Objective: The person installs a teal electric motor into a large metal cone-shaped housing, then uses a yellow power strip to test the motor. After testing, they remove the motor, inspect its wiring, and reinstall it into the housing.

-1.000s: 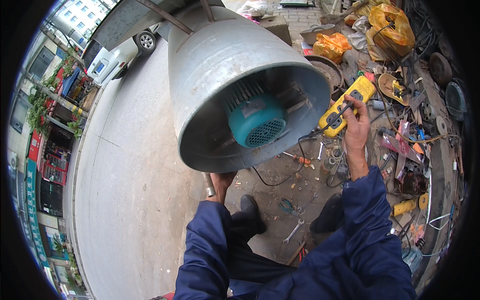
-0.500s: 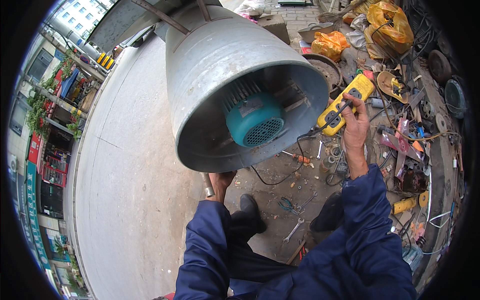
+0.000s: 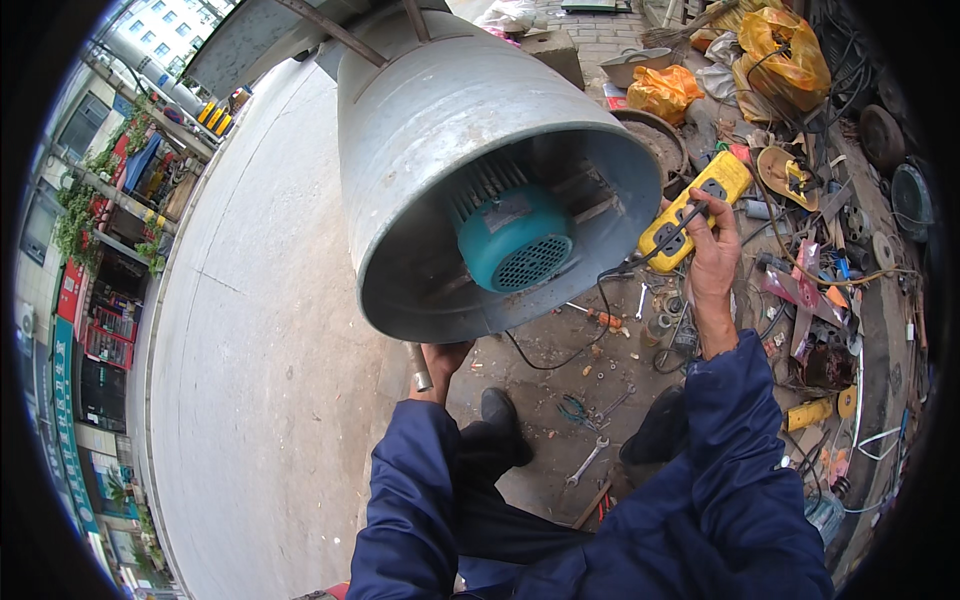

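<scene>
A large grey sheet-metal cylinder (image 3: 440,130) faces me with its open end, and a teal electric motor (image 3: 520,240) sits inside it. Under its lower rim is my left hand (image 3: 441,365); its fingers are hidden behind the metal. A short metal tube (image 3: 419,368) sticks out beside that wrist. To the right of the rim, my right hand (image 3: 713,255) grips a yellow power strip (image 3: 725,178), with thumb and fingers closed at a black plug and cord (image 3: 640,262) lying over its sockets. The cord hangs in a loop below the cylinder's rim.
Wrenches (image 3: 588,461), pliers (image 3: 574,411) and a screwdriver (image 3: 600,317) lie on the ground by my feet. Scrap parts and orange plastic bags (image 3: 665,93) crowd the right side. A paved road (image 3: 250,330) runs along the left.
The cylinder, with the motor in it, appears slightly farther right in view. Both hands keep their places, and the cord stays at the power strip.
</scene>
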Motion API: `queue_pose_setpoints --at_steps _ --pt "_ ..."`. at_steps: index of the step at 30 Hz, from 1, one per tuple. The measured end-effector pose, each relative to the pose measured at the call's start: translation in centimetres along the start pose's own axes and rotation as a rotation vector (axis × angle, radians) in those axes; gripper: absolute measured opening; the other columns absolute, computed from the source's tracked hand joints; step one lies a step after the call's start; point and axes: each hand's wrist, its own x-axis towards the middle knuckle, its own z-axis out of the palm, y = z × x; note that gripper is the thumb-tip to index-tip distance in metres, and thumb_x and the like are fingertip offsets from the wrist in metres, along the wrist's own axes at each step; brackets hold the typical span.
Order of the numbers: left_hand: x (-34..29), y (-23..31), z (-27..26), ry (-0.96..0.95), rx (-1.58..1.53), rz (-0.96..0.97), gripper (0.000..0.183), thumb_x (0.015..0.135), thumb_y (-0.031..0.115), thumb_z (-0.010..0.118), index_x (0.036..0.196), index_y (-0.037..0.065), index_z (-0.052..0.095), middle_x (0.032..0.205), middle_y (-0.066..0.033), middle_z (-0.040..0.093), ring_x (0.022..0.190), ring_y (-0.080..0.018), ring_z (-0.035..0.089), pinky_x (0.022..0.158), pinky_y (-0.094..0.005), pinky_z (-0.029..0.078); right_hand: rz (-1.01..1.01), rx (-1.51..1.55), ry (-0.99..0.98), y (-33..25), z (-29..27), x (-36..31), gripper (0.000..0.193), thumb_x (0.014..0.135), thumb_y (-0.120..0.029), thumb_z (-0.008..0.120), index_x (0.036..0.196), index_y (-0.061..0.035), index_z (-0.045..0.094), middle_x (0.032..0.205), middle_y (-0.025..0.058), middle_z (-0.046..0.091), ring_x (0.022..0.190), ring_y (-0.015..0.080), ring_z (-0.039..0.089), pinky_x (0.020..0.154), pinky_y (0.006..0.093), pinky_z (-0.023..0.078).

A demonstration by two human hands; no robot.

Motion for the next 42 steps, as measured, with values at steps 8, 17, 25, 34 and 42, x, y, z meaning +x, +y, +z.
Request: queue_pose_setpoints --at_steps 8,17,25,34,42 --pt "0.1 0.5 -1.3 0.142 0.003 -0.009 0.034 0.101 0.036 0.063 0.119 0.008 0.069 0.116 -0.0073 0.075 0.106 -0.0233 0.071 0.093 -0.0382 0.059 -0.004 -0.043 0.013 0.0 -0.1 0.1 0.027 0.099 -0.005 0.068 0.126 -0.0030 0.068 0.120 0.0055 0.066 0.107 0.0128 0.062 0.098 0.0287 0.051" --pt "2.7 1.1 -6.8 0.087 0.633 0.030 0.036 0.091 0.018 0.048 0.123 0.007 0.062 0.120 -0.0071 0.071 0.109 -0.0229 0.063 0.096 -0.0327 0.052 -0.006 -0.029 0.011 0.1 -0.1 0.1 0.027 0.099 -0.005 0.068 0.126 -0.0025 0.068 0.119 0.0055 0.066 0.105 0.0128 0.062 0.097 0.0286 0.051" --pt "2.8 0.6 -7.2 0.062 1.320 0.331 0.037 0.090 0.019 0.046 0.121 0.007 0.061 0.121 -0.0068 0.070 0.110 -0.0231 0.061 0.099 -0.0325 0.050 -0.014 -0.046 0.003 -0.1 0.0 0.1 0.027 0.100 -0.006 0.068 0.127 -0.0018 0.067 0.120 0.0066 0.066 0.106 0.0139 0.064 0.096 0.0293 0.053" --pt "3.8 1.1 -9.2 0.088 0.927 0.104 0.033 0.091 0.029 0.050 0.116 0.012 0.062 0.113 -0.0043 0.069 0.101 -0.0222 0.058 0.088 -0.0337 0.045 -0.006 -0.006 -0.016 0.0 0.0 0.0 0.027 0.101 -0.005 0.067 0.128 -0.0012 0.066 0.120 0.0077 0.066 0.106 0.0171 0.069 0.095 0.0305 0.056" --pt "2.8 0.9 -6.8 0.109 0.534 0.005 0.034 0.089 0.023 0.048 0.117 0.009 0.060 0.114 -0.0056 0.069 0.101 -0.0229 0.058 0.091 -0.0342 0.047 -0.007 0.014 -0.026 -0.4 0.3 0.0 0.026 0.102 -0.006 0.067 0.128 -0.0006 0.065 0.119 0.0079 0.065 0.109 0.0209 0.071 0.095 0.0316 0.057"
